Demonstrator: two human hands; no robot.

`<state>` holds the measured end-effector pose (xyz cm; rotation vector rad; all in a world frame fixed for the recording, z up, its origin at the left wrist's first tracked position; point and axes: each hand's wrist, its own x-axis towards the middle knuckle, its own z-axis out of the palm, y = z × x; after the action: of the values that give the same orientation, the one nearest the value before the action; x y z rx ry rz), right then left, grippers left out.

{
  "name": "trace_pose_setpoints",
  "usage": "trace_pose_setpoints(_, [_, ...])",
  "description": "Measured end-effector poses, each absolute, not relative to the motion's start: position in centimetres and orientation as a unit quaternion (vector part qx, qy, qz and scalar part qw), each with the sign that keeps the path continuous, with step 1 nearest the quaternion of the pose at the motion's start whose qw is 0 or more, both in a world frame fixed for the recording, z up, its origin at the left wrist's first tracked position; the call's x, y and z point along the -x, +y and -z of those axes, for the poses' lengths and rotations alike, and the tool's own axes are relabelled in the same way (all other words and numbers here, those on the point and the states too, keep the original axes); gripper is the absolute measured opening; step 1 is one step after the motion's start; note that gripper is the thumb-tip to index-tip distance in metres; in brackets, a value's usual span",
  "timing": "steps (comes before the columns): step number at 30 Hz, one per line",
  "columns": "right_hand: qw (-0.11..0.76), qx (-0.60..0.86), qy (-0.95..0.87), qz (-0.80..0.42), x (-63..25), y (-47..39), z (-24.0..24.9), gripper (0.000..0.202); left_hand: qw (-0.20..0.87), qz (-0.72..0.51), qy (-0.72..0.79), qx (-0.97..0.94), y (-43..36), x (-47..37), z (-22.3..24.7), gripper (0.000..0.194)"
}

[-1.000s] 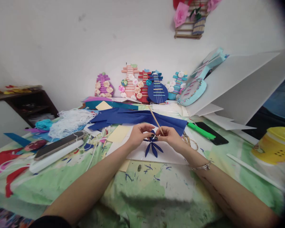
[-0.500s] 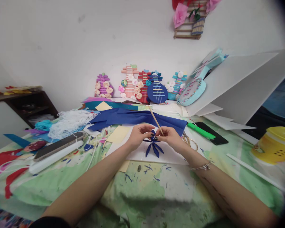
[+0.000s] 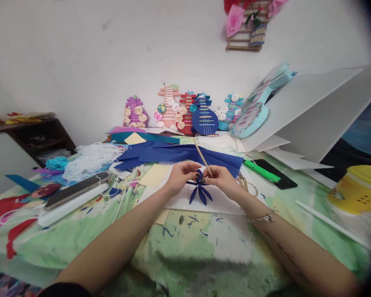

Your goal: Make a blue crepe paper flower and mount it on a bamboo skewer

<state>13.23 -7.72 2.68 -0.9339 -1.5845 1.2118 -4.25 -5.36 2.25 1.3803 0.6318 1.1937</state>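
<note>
Over a white sheet point(image 3: 179, 201), both hands meet at a dark blue paper flower point(image 3: 200, 194) with long narrow petals that spread downward. My left hand point(image 3: 184, 176) pinches the flower's upper left part between thumb and fingers. From the other side, my right hand point(image 3: 219, 179) is closed with its thumb at the flower's centre. A thin wooden stick point(image 3: 202, 153) rises from the right hand's fingers, slanting up to the left. The fingertips hide part of the flower's centre.
Blue paper sheets point(image 3: 185, 152) lie just behind the hands. Gold-handled scissors point(image 3: 250, 186) and a green cutter point(image 3: 262, 171) sit at right, near a yellow tub point(image 3: 357, 189). White yarn point(image 3: 91, 161) and a phone point(image 3: 77, 190) lie left. Paper lutes point(image 3: 205, 119) lean against the wall.
The fingers shift only very slightly at the flower's centre. Both hands, the stick and everything around them stay in place.
</note>
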Motion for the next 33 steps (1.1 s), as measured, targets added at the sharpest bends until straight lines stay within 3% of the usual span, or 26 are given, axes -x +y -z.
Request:
trace_pose_setpoints(18, [0.490, 0.359, -0.625, -0.490, -13.16, -7.81, -2.84, 0.019, 0.574, -0.507, 0.269, -0.584, -5.48, 4.20, -2.29, 0.032])
trace_pose_setpoints(33, [0.441, 0.368, -0.608, -0.548, -13.03, -8.04, -2.87, 0.028, 0.559, -0.494, 0.262, -0.613, -5.37, 4.19, -2.11, 0.030])
